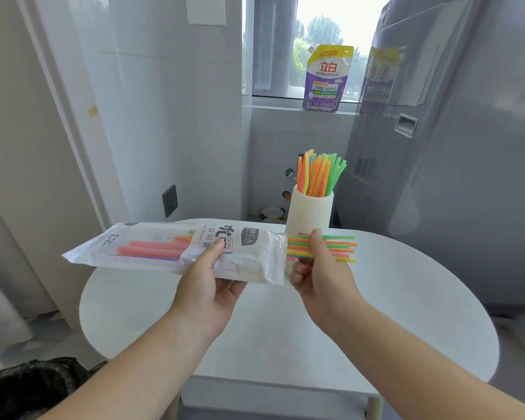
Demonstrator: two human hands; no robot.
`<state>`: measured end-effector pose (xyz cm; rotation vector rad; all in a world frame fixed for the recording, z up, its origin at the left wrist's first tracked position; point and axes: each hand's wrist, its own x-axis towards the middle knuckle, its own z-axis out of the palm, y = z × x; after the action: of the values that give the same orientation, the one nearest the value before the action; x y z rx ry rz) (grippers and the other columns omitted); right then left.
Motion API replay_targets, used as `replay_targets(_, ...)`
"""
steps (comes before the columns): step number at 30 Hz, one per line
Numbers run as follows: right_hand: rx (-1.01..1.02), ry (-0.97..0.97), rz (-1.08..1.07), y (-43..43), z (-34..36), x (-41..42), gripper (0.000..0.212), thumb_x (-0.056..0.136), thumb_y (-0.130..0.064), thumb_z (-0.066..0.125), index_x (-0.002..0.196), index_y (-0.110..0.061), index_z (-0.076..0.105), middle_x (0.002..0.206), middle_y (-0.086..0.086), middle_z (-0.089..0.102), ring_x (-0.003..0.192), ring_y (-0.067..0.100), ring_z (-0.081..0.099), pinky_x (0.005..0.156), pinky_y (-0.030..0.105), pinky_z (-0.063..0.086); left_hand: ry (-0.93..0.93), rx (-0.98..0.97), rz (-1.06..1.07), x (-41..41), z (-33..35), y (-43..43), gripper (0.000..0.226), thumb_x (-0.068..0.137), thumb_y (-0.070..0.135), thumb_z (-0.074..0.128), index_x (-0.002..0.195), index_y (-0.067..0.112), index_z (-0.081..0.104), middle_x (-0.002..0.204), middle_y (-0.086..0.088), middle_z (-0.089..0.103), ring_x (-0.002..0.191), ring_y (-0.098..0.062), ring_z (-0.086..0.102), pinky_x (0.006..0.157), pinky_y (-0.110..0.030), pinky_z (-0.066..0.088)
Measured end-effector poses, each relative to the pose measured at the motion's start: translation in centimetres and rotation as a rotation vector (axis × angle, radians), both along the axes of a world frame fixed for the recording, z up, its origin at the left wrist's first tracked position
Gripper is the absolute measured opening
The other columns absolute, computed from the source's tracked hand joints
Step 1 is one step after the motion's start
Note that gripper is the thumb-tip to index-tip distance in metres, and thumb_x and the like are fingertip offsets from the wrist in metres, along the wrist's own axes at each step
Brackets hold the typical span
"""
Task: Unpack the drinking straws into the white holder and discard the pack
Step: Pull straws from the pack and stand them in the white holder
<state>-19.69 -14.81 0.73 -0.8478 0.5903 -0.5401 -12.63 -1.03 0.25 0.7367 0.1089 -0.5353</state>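
the left hand (208,278) grips a long translucent white plastic straw pack (252,262) from underneath, thumb pressed on its printed front, and holds it roughly level above the round white worktop (406,298). a few pink and orange straws show through the film in the pack's left half. the right hand (319,268) is clamped on a bundle of thin orange, green, yellow and pink drinking straws (341,247) that stick out of the pack's open right end, thumb on top and fingers curled beneath; their free tips point to the right. the two hands sit close side by side, not touching.

just behind the right hand, a white ribbed cylindrical holder (309,213) stands upright on the worktop with a fan of the same neon straws (319,174) standing in it, leaning outward at the top.

a purple and yellow detergent pouch (328,80) stands on the window sill. a tall grey appliance (452,147) fills the right side. a crumpled black plastic bag (34,386) lies on the floor at lower left.
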Motion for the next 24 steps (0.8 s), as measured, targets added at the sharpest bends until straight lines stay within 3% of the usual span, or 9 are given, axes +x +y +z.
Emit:
replay_targets(5, 0.015, -0.006, -0.045, -0.7, 0.7, 0.0, 0.032, 0.098, -0.03, 0.062, 0.12, -0.006, 0.061, 0.072, 0.005, 0.057, 0.046, 0.008, 0.047, 0.046, 0.021, 0.046, 0.01, -0.017, -0.008, 0.0, 0.2, 0.0, 0.022, 0.097, 0.013, 0.067, 0.118, 0.016, 0.068, 0.093, -0.003, 0.082, 0.078, -0.017, 0.079, 0.059, -0.03, 0.063)
replay_targets(11, -0.141, 0.024, -0.036, -1.6, 0.7, -0.6, 0.029, 0.095, -0.022, 0.066, 0.12, -0.005, 0.064, 0.08, 0.008, 0.066, 0.058, 0.014, 0.057, 0.052, 0.024, 0.052, 0.009, -0.022, -0.024, 0.0, 0.2, -0.1, 0.015, 0.097, 0.015, 0.066, 0.112, 0.014, 0.069, 0.095, -0.005, 0.082, 0.076, -0.016, 0.079, 0.06, -0.03, 0.064)
replay_targets(16, -0.173, 0.008, 0.029, -1.7, 0.9, -1.2, 0.032, 0.091, -0.024, 0.072, 0.118, -0.008, 0.068, 0.084, 0.01, 0.07, 0.056, 0.017, 0.059, 0.052, 0.028, 0.053, 0.008, -0.026, -0.024, 0.0, 0.2, 0.0, 0.024, 0.098, 0.015, 0.065, 0.122, 0.013, 0.068, 0.099, -0.004, 0.081, 0.079, -0.016, 0.079, 0.059, -0.029, 0.063)
replay_targets(20, -0.316, 0.171, -0.026, -1.8, 1.3, -1.3, 0.026, 0.089, -0.038, 0.072, 0.105, -0.017, 0.074, 0.082, 0.003, 0.064, 0.065, 0.015, 0.051, 0.063, 0.03, 0.048, 0.013, -0.018, -0.019, 0.1, 0.1, 0.0, 0.033, 0.097, 0.015, 0.066, 0.13, 0.013, 0.066, 0.11, -0.007, 0.08, 0.084, -0.017, 0.079, 0.06, -0.03, 0.063)
replay_targets(24, -0.494, 0.193, -0.075, -1.6, 1.7, -1.7, 0.01, 0.092, -0.038, 0.068, 0.088, -0.028, 0.069, 0.084, -0.006, 0.07, 0.083, 0.012, 0.062, 0.072, 0.027, 0.049, 0.017, -0.017, -0.009, 0.1, 0.1, 0.0, 0.033, 0.098, 0.014, 0.065, 0.13, 0.013, 0.065, 0.112, -0.008, 0.08, 0.086, -0.018, 0.079, 0.061, -0.03, 0.064)
